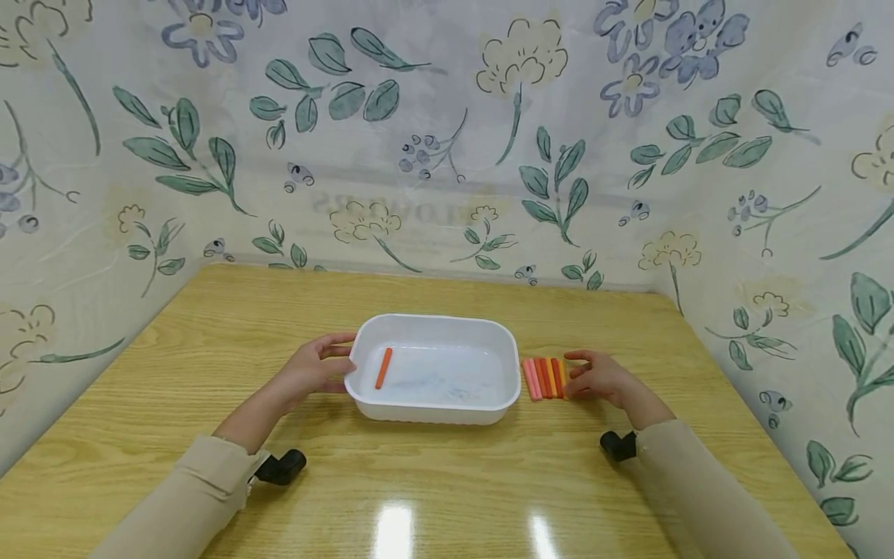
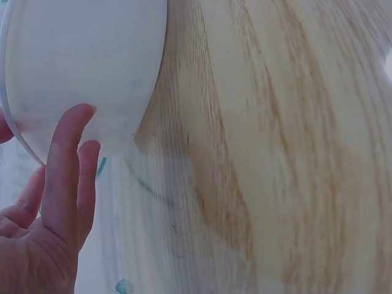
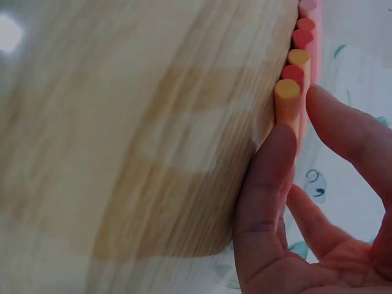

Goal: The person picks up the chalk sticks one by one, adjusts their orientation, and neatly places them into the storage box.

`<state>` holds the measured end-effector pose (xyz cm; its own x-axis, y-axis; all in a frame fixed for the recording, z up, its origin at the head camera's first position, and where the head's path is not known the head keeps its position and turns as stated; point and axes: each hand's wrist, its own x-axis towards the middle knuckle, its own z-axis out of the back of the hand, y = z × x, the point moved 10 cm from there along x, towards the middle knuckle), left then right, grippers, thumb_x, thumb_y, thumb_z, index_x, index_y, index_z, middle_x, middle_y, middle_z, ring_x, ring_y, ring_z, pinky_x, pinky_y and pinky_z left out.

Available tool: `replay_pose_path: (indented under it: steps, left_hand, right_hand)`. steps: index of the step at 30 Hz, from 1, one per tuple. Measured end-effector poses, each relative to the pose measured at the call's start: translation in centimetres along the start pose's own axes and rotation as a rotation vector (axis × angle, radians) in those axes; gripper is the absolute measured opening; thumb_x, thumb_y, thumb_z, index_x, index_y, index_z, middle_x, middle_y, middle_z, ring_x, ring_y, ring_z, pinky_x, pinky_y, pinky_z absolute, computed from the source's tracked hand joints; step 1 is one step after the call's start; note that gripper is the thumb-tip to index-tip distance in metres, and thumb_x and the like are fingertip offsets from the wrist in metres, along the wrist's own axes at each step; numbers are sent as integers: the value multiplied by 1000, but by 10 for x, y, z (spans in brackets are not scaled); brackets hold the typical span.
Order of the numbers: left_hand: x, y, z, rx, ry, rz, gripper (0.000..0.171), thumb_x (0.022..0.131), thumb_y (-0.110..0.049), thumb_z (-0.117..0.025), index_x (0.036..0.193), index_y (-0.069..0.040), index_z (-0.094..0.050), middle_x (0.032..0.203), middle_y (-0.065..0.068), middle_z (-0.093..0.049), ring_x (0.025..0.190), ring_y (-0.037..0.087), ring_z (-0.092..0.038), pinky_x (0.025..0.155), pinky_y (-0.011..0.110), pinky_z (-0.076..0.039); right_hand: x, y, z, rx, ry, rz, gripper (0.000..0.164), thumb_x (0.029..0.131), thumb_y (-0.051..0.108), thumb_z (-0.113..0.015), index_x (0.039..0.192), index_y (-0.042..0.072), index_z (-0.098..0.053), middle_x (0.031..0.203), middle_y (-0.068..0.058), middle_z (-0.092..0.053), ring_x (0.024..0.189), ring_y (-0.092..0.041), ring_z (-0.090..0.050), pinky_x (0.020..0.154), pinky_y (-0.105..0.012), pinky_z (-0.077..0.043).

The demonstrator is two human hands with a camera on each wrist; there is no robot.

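Note:
My left hand point(image 1: 314, 369) grips the left side of a white plastic tub point(image 1: 433, 407), with fingers along its outer wall and one fingertip over the rim. In the left wrist view, the fingers point(image 2: 64, 165) lie against the tub's wall point(image 2: 92, 55). Inside the tub, a single orange chalk-like stick point(image 1: 383, 368) lies near the left end. My right hand point(image 1: 601, 379) is at the right end of a row of similar sticks point(image 1: 545, 379). In the right wrist view, one finger point(image 3: 263, 190) touches the end yellow stick point(image 3: 286, 101), and another fingertip is close above the row.
Pink, red, orange and yellow sticks lie side by side just right of the tub. Everything stands on a wood-grain table point(image 1: 279, 303). A flower-printed cloth point(image 1: 447, 155) hangs behind and along both sides. Black wrist devices point(image 1: 282, 467) sit at both cuffs.

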<state>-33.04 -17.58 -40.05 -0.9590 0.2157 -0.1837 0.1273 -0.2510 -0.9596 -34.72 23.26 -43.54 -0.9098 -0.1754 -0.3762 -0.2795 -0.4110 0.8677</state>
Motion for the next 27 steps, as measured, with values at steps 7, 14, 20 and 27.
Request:
replay_pose_path:
  steps: [7, 14, 20, 27]
  left_hand:
    - [0, 1, 0, -4, 0, -4, 63, 87, -5, -57, 143, 1, -28, 137, 30, -33, 111, 39, -50, 77, 42, -55]
    - [-1, -1, 1, -1, -1, -4, 63, 88, -6, -56, 143, 1, -27, 137, 30, -33, 112, 40, -49, 77, 42, -55]
    - [-1, -2, 0, -5, 0, -7, 63, 88, -6, -56, 144, 1, -27, 138, 30, -32, 114, 42, -48, 76, 42, -55]
    - [0, 1, -1, -1, 0, 3, 63, 88, -6, -57, 143, 0, -28, 138, 29, -33, 113, 40, -49, 76, 41, -55]
  right_hand:
    - [1, 0, 1, -130, -18, -7, 69, 76, -5, -71, 135, -6, -37, 96, -13, -44, 79, -19, -47, 66, -24, -52]
    - [1, 5, 2, -84, -12, 59, 68, 76, -8, -69, 132, -3, -31, 102, -18, -53, 82, -18, -56, 69, -27, -54]
    - [-1, 6, 3, 24, -1, 93, 62, 82, -8, -62, 134, -4, -28, 100, -18, -55, 76, -16, -60, 71, -30, -56]
    - [-2, -5, 7, 238, -53, 25, 67, 87, -4, -58, 141, -2, -20, 102, -15, -55, 78, -15, -61, 73, -32, -56]
